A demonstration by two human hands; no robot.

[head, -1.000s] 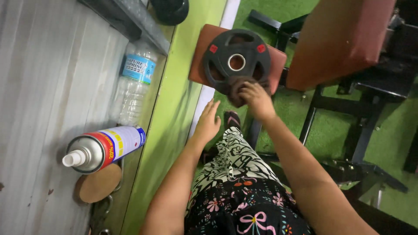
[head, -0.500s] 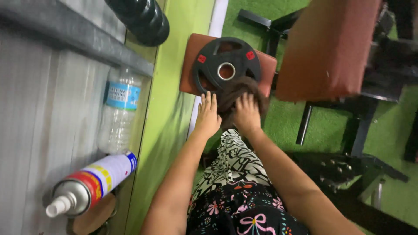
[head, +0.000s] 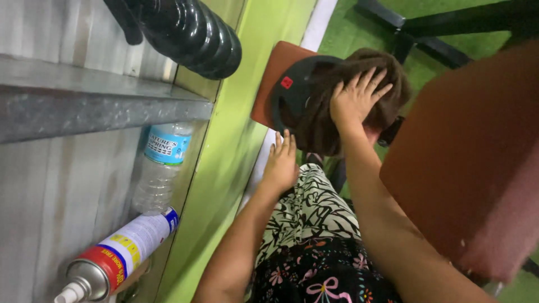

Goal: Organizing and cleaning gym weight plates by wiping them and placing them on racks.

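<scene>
— What do I have under the hands?

— A brown cloth [head: 342, 106] lies over a black weight plate [head: 289, 95], which sits on a reddish pad [head: 269, 84]. My right hand [head: 356, 98] presses flat on the cloth, fingers spread, gripping nothing that I can see.

— And the left?

— The left hand [head: 281, 163] is open too, fingers together, resting at the pad's near edge just beside the cloth (whether it touches the cloth, I cannot tell).

— What's around?

— A patterned trouser leg [head: 311, 241] below the hands. Along the metal wall: a clear water bottle [head: 160, 168], a spray can [head: 118, 255] lying nearer me, black ribbed weights [head: 185, 33] on a ledge. A reddish bench cushion [head: 471, 163] to the right.
</scene>
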